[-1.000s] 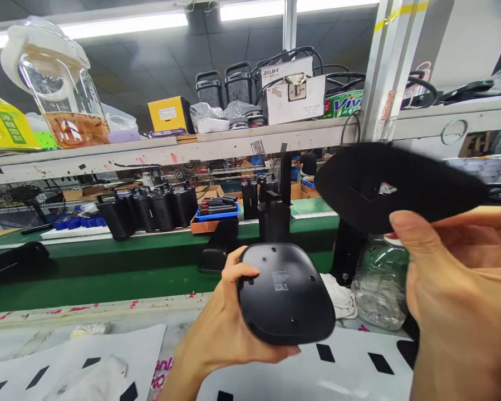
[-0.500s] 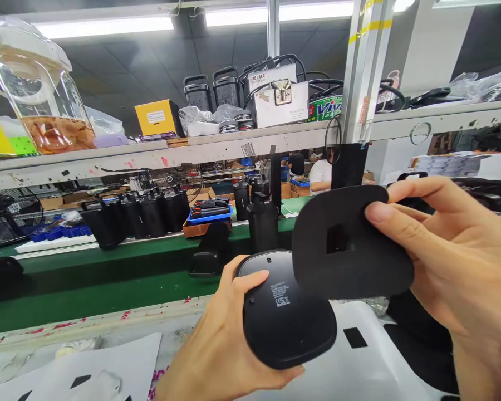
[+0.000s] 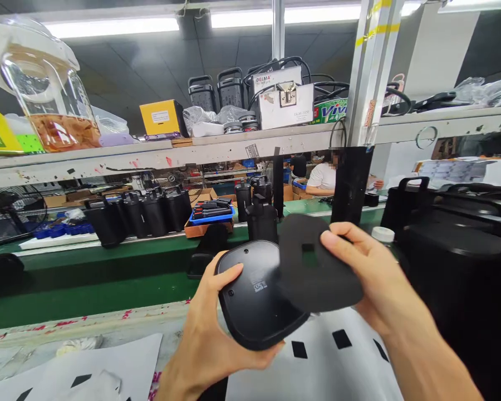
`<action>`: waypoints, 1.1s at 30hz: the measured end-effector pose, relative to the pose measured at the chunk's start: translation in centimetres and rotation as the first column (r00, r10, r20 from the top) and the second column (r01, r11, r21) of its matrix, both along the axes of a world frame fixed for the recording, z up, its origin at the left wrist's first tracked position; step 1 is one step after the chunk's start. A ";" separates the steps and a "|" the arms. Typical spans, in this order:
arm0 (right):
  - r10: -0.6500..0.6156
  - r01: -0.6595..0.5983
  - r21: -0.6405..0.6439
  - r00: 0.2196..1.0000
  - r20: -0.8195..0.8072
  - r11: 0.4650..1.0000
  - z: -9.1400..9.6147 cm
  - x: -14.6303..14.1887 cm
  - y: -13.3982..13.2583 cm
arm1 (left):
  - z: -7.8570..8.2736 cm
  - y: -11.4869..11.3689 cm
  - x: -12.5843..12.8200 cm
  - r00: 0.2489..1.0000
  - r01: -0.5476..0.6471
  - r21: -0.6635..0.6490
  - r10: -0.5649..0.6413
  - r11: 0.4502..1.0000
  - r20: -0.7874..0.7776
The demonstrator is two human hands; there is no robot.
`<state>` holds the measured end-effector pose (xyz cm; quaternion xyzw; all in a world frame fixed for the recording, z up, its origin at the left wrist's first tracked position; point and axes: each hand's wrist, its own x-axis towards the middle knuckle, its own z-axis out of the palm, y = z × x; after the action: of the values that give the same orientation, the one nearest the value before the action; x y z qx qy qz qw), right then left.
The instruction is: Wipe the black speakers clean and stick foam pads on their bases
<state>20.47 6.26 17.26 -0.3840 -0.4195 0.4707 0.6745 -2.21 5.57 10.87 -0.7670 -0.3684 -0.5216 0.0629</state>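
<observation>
My left hand grips a black rounded device with its glossy underside turned up, a small printed label near its middle. My right hand pinches a thin matte black pad of the same rounded shape, with a small square cut-out in it. The pad overlaps the right part of the device's underside, tilted, and I cannot tell whether they touch. Both are held above white backing sheets with black rectangular marks.
A green conveyor belt runs across behind, carrying a row of black speakers and an orange-and-blue tray. Large black units stand close at right. A cluttered shelf hangs overhead. Another person sits beyond the belt.
My right hand has brought the black pad down and leftwards from beside the device until it overlaps the device's underside. My left hand has tilted the device slightly.
</observation>
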 end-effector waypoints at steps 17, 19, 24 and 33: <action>-0.040 0.051 -0.139 0.996 0.078 0.989 0.4 0.9 -1.9 | -1.3 1.5 -0.1 0.950 0.278 -0.033 -0.280 0.960 -0.140; -0.170 0.178 -0.076 0.981 0.091 0.981 0.3 1.6 -1.8 | -1.0 1.3 0.1 0.953 0.263 -0.073 -0.271 0.962 -0.137; -0.359 0.360 -0.011 0.933 0.028 0.933 0.7 3.2 -1.4 | -0.2 0.7 0.4 0.963 0.237 -0.123 -0.250 0.964 -0.102; -0.225 0.234 -0.069 0.967 0.121 0.970 -0.5 2.5 -0.9 | 0.1 0.8 0.3 0.970 0.214 -0.084 -0.222 0.973 -0.097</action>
<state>22.97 5.36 16.80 -0.4834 -0.3897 0.3840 0.6834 -1.88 6.34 11.00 -0.8311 -0.2967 -0.4703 -0.0033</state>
